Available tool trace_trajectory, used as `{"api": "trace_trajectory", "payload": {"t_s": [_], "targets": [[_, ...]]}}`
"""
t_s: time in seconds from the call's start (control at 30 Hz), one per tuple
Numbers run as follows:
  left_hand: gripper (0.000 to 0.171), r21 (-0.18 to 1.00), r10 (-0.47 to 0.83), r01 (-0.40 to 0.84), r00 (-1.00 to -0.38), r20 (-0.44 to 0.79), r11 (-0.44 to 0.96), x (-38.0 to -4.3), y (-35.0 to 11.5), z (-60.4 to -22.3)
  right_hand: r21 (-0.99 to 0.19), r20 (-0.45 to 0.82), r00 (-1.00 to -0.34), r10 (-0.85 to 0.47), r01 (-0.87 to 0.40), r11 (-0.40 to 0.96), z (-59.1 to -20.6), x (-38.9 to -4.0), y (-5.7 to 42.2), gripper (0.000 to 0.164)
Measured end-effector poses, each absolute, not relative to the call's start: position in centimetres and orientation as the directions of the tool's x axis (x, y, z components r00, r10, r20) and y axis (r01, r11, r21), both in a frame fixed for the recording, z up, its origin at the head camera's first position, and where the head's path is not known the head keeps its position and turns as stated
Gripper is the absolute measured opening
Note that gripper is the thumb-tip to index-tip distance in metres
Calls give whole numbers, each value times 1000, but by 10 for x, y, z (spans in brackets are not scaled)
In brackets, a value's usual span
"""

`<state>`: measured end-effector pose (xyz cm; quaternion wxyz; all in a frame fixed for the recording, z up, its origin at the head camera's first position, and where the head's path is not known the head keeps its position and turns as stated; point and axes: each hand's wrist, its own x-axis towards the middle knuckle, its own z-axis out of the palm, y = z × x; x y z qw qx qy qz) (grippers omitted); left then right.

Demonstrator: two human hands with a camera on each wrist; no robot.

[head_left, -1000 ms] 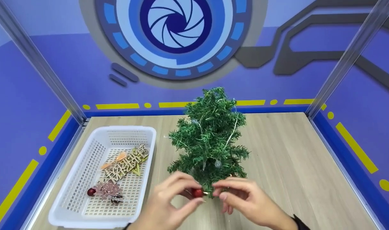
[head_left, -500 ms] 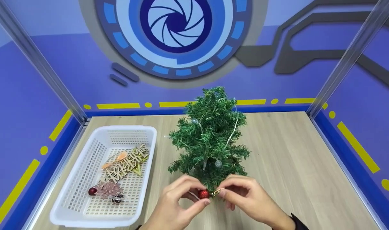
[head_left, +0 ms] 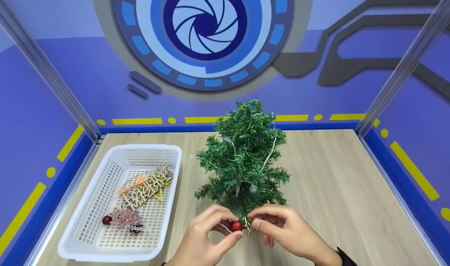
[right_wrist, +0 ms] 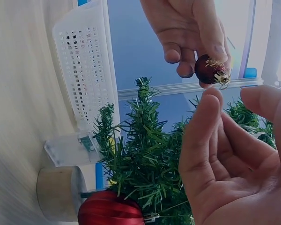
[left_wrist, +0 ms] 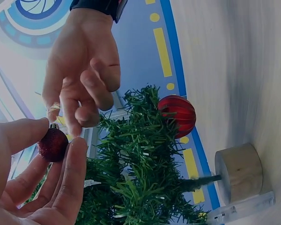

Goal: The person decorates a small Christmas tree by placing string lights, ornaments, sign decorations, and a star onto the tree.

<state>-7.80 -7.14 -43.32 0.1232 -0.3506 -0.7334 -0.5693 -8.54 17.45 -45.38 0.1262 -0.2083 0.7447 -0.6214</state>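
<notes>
My left hand (head_left: 206, 236) pinches a small glittery red bauble (head_left: 235, 225) between thumb and fingertips, in front of the small artificial Christmas tree (head_left: 243, 159). The bauble's gold cap (right_wrist: 221, 78) points toward my right hand (head_left: 284, 229), and a gold string loop (head_left: 248, 224) dangles from it. My right thumb and forefinger are parted close by that loop, with a gap between them in the right wrist view. A larger ribbed red bauble (left_wrist: 178, 116) hangs low on the tree, by its round wooden base (left_wrist: 239, 172).
At left stands a white perforated basket (head_left: 64, 244) holding a wooden lettered sign (head_left: 147, 190), a pink glittery ornament (head_left: 125, 219) and a dark red ball (head_left: 107, 220). A clear box (right_wrist: 70, 149) sits beside the tree base. Blue printed panels (head_left: 70, 85) enclose the table.
Both hands have come together, the left shifting right with the bauble. Half a second ago my right fingertips pinched the gold string; now it hangs loose between the hands.
</notes>
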Motion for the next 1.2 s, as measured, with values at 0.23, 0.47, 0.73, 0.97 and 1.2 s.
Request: {"api": "trace_trajectory", "payload": {"t_s": [0.23, 0.47, 0.73, 0.97, 1.2], "targets": [[29, 711, 376, 697, -685, 624, 89, -76, -69, -429, -975, 34, -857, -514, -142, 171, -454, -85, 172, 25], [30, 676, 381, 729, -658, 650, 106, -80, -69, -441, -979, 110, -838, -535, -184, 87, -452, -85, 172, 21], [32, 641, 377, 749, -650, 660, 167, -85, -69, -459, -978, 183, -803, -567, -210, -18, -453, -86, 173, 17], [30, 674, 405, 718, -676, 615, 176, -84, -69, -460, -963, 248, -815, -523, -267, -40, -452, -84, 172, 13], [28, 637, 518, 716, -674, 526, 284, -84, -71, -460, -926, 339, -801, -493, -376, -28, -448, -84, 166, 13]]}}
